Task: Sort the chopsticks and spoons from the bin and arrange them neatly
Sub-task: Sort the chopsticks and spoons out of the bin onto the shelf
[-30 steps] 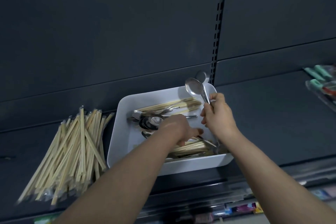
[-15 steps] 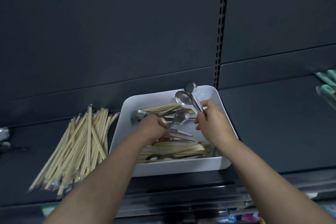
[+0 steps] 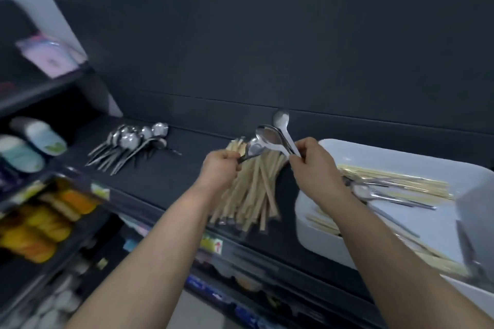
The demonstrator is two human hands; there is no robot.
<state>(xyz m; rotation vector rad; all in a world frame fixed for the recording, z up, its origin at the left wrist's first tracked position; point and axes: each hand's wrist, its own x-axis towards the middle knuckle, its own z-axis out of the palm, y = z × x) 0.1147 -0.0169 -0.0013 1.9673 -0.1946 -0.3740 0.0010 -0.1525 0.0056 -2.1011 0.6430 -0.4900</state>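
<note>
Nearest: two bare forearms reach in over the front edge of the shelf (image 3: 165, 181). Just under that edge is a yellow tag (image 3: 211, 244) with a red mark, too blurred to read. Orange and yellow packets (image 3: 40, 224) sit on a lower shelf at left, with no legible print.

Right end of the shelf, at the front edge: white bin (image 3: 374, 149). It holds loose chopsticks (image 3: 395, 181) mixed with several loose spoons (image 3: 374, 192).

Mid-shelf, above the sorted chopsticks:
- Left hand (image 3: 220, 168): grip closed round the handle of a single spoon (image 3: 252, 148), bowl pointing toward the back edge.
- Right hand (image 3: 315, 168): grip pinching the handles of the held spoons (image 3: 270, 135), at least two, bowls fanned upward.
- The two lots of bowls meet or overlap; I cannot tell which.

Under the hands: chopstick pile (image 3: 256, 195), fanned from the front edge toward the back, just left of the bin.

Toward the left end, near the back edge: spoon pile (image 3: 133, 141), well apart from the chopstick pile.

Progress (judgement): well along but unfinished. Two sorted piles exist. The bin has a mixed remainder to clear. The spoons in hand are likely bound for the spoon pile. Both piles lie splayed, so the neat arranging is left to do.

Farthest: dark back panel (image 3: 294, 48) and a pink packet (image 3: 48, 59) on an upper shelf at left, its writing unreadable.
</note>
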